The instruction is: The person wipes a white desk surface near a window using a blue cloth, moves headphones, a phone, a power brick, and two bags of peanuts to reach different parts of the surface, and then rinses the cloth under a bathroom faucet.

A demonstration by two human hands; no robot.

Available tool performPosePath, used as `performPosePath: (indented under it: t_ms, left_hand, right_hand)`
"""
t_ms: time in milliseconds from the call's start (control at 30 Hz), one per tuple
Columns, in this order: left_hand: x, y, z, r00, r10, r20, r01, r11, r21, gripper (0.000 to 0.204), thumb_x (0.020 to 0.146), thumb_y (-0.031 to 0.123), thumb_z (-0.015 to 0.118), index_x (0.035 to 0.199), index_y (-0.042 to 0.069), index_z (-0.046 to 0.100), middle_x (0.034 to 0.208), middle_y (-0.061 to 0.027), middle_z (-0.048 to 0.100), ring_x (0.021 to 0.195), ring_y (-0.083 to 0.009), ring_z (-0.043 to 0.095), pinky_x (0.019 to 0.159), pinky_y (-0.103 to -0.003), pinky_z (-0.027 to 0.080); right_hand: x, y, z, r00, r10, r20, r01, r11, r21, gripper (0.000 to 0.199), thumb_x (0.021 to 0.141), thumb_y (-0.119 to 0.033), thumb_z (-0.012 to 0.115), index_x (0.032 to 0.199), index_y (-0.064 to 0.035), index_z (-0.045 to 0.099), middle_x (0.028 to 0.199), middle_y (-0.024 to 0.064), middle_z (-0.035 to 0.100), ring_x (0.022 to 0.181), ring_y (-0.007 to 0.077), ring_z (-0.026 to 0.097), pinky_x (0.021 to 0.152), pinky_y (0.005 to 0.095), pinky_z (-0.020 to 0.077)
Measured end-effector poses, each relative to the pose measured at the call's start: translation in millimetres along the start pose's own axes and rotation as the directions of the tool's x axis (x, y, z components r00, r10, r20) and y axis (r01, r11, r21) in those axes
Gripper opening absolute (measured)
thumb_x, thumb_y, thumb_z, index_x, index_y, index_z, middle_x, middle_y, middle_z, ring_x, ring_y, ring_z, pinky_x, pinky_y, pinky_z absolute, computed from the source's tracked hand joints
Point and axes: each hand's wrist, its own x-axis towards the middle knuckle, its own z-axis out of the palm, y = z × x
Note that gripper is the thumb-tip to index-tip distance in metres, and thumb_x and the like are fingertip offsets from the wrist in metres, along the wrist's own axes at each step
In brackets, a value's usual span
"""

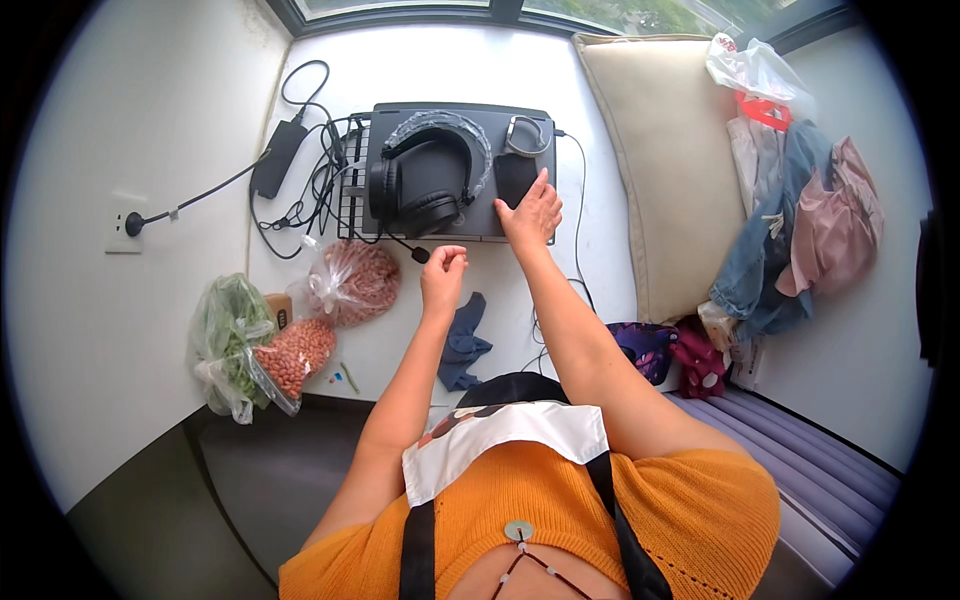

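**K:** Orange knit top [600, 510] fills the near edge; both forearms run up from it toward the closed dark laptop [462, 170] on the white sill. Laptop is my reference.

**M:** Hands?

**K:** Right hand [533, 212] lies flat, fingers spread, on the lid's near right corner, fingertips at the small black pouch [515, 178]. Not closed around anything. Left hand [443, 275] is just off the near edge, fingers curled in loosely; whether it pinches something, can't tell.

**M:** On the lid?

**K:** Black over-ear headphones [420, 185] on the left half, a clear plastic-wrapped band [440, 128] arching over them. A grey loop [527, 135] sits at the far right corner, just beyond the pouch.

**M:** Handling advice?

**K:** My read: press the pouch down flat and slide it; don't lift by one edge, it looks limp. Watch the thin cable [578, 215] trailing off the right side, and the tangled cords [318, 180] with power adapter [278, 158] to the left.

**M:** Other clutter?

**K:** Bags of peanuts [350, 282] and a bag of greens [228, 330] near-left of it, dark blue cloth [464, 340] nearside, beige cushion [665, 170] right.
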Motion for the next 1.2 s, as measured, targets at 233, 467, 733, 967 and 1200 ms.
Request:
performPosePath:
  t_ms: [233,467,733,967,1200]
  left_hand:
    - [-5,-6,-22,0.997,0.043,0.058,-0.045,0.998,0.033,0.011,0.091,0.007,0.053,0.098,0.002,0.06,0.09,-0.0015,0.061,0.079,-0.0081,0.059,0.071,-0.022,0.048]
    - [-18,-18,-45,0.998,0.003,0.068,0.001,0.999,-0.054,0.012,0.091,0.006,0.053,0.098,0.001,0.06,0.089,-0.002,0.061,0.078,-0.0084,0.059,0.071,-0.022,0.048]
    - [-30,-23,-50,0.998,0.049,0.039,-0.049,0.999,-0.009,0.011,0.09,0.006,0.053,0.098,0.001,0.06,0.089,-0.0019,0.061,0.078,-0.0091,0.06,0.069,-0.022,0.048]
    - [-59,-40,-52,0.995,0.086,-0.043,-0.084,0.995,0.047,0.011,0.09,0.006,0.053,0.098,0.001,0.06,0.089,-0.0024,0.061,0.078,-0.0097,0.06,0.069,-0.022,0.048]
    - [-102,-48,-31,0.996,0.034,-0.077,-0.027,0.995,0.093,0.013,0.09,0.007,0.053,0.099,0.001,0.06,0.089,-0.0031,0.062,0.079,-0.0101,0.06,0.069,-0.022,0.048]
  right_hand:
    - [0,-2,4,0.999,0.037,0.027,-0.036,0.999,-0.035,0.097,0.066,-0.039,0.079,0.139,-0.0019,0.028,0.121,0.0139,0.045,0.111,0.0318,0.043,0.095,0.0439,0.0376]
    - [-19,9,8,0.998,-0.053,-0.026,0.054,0.998,0.013,0.097,0.07,-0.036,0.078,0.142,-0.0048,0.022,0.131,0.0133,0.041,0.12,0.0317,0.039,0.099,0.0435,0.0355]
    - [-25,21,-1,0.995,-0.095,0.011,0.094,0.995,0.039,0.096,0.066,-0.031,0.079,0.142,-0.0084,0.024,0.13,0.0122,0.041,0.116,0.0331,0.042,0.094,0.0441,0.0403]
    - [-23,27,-19,0.983,-0.098,0.153,0.097,0.995,0.01,0.1,0.06,-0.029,0.077,0.143,-0.0179,0.023,0.127,0.0113,0.042,0.113,0.0334,0.043,0.088,0.0449,0.0427]
    - [-31,41,-40,0.953,-0.15,0.263,0.157,0.988,-0.006,0.096,0.062,-0.03,0.076,0.142,-0.0202,0.025,0.127,0.0136,0.042,0.115,0.032,0.043,0.087,0.0458,0.0418]
